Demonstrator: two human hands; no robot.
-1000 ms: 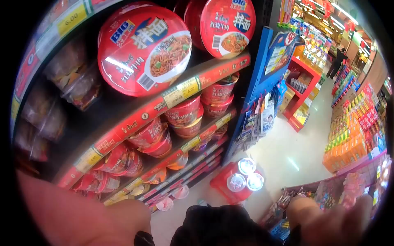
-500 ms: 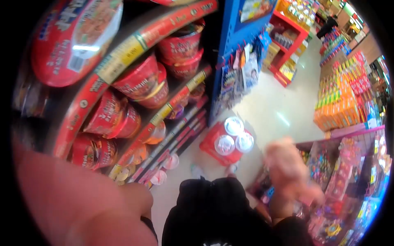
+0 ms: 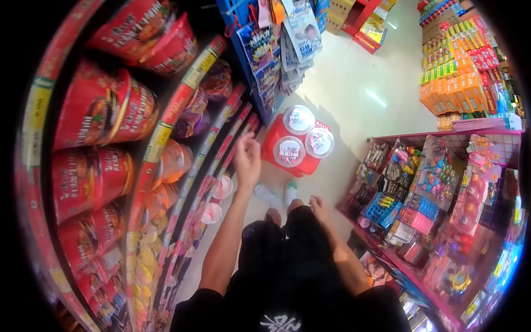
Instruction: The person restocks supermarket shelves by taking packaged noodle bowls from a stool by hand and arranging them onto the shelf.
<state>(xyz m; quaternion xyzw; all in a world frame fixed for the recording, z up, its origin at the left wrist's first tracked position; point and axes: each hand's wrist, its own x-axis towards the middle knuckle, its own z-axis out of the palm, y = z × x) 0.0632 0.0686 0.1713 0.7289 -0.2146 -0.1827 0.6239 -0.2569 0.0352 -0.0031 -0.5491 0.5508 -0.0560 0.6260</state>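
Observation:
My left hand (image 3: 247,157) hangs beside the lower shelves on the left, its fingers loosely curled and apart, with nothing in it. Lower and to the right, my right hand (image 3: 319,209) is near my knee, fingers apart and empty. Between and beyond the hands, a red stool or box (image 3: 298,166) stands on the floor. On top of it are three round tubs with clear lids: one at the back (image 3: 299,119), one at the right (image 3: 319,143) and one at the front left (image 3: 289,151). Neither hand touches them.
Shelves at left hold red noodle bowls (image 3: 105,105) behind a curved shelf edge (image 3: 160,138). A blue rack (image 3: 238,16) carries hanging packets (image 3: 304,33). Stacked orange boxes (image 3: 453,94) stand at the upper right. A candy display (image 3: 420,188) with a blue basket (image 3: 381,209) is at the right.
The view has tipped down toward the floor and my legs. My left arm has come from the near left to beside the lower shelves; my right hand has dropped from the candy display.

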